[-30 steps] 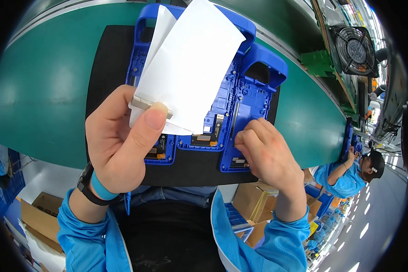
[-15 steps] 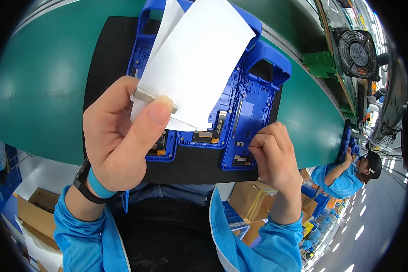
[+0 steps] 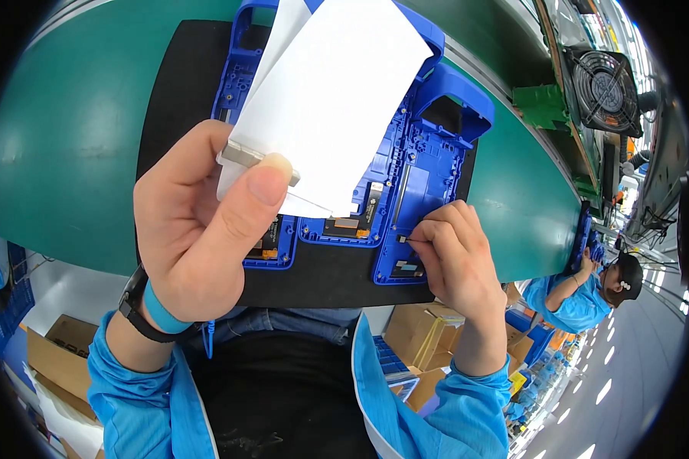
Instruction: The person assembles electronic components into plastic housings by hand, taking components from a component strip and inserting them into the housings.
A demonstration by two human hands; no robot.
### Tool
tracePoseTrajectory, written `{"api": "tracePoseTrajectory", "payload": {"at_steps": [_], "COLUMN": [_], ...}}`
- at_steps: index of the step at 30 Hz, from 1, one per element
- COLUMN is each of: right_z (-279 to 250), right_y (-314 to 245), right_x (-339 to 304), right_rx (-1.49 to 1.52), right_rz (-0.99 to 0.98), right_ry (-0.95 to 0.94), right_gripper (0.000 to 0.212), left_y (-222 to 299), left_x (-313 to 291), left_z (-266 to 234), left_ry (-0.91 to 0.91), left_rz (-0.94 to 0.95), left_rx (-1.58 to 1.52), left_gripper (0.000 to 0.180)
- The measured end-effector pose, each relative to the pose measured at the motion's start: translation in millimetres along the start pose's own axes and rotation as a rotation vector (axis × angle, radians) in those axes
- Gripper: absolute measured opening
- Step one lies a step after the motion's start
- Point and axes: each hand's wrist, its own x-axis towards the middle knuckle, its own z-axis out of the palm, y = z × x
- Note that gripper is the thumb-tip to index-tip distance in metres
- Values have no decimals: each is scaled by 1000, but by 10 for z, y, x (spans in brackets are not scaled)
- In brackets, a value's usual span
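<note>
My left hand (image 3: 199, 237) is closed round the lower end of a few white paper sheets (image 3: 337, 99), thumb on top. A grey strip (image 3: 241, 154) lies across the sheets by the thumb. Beneath them, several blue plastic housings (image 3: 417, 191) with handle loops stand side by side, partly hidden by the paper. My right hand (image 3: 459, 260) is pinched at the lower end of the rightmost housing. Its fingertips meet beside a small dark piece (image 3: 403, 239) there; whether they grip it I cannot tell. Dark parts with orange ends (image 3: 364, 218) sit inside the middle housing.
A black mat (image 3: 321, 287) lies under the housings on a green table (image 3: 76, 153). To the right are a fan (image 3: 605, 90) and a shelf edge. Cardboard boxes (image 3: 417, 336) stand below the table. A co-worker in blue (image 3: 566, 302) is at the far right.
My right hand has moved slightly left and up, its fingertips now at the small dark piece in the right housing. My left hand and the sheets have barely shifted.
</note>
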Motion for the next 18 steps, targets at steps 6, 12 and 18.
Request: {"api": "tracePoseTrajectory", "payload": {"at_steps": [6,12,18], "right_z": [-115,-200,-205], "right_y": [-8,-64,-71], "right_x": [-23,-27,-6], "right_rx": [56,-11,-39], "right_rz": [15,39,44], "right_ry": [-55,-162,-198], "right_gripper": [20,20,18], "left_y": [-5,8,8], "left_x": [-8,-12,1], "left_z": [-22,-46,-57], "left_ry": [-3,-44,-66], "left_rz": [-11,-4,-3], "left_rx": [32,97,71], "left_gripper": [23,30,29]}}
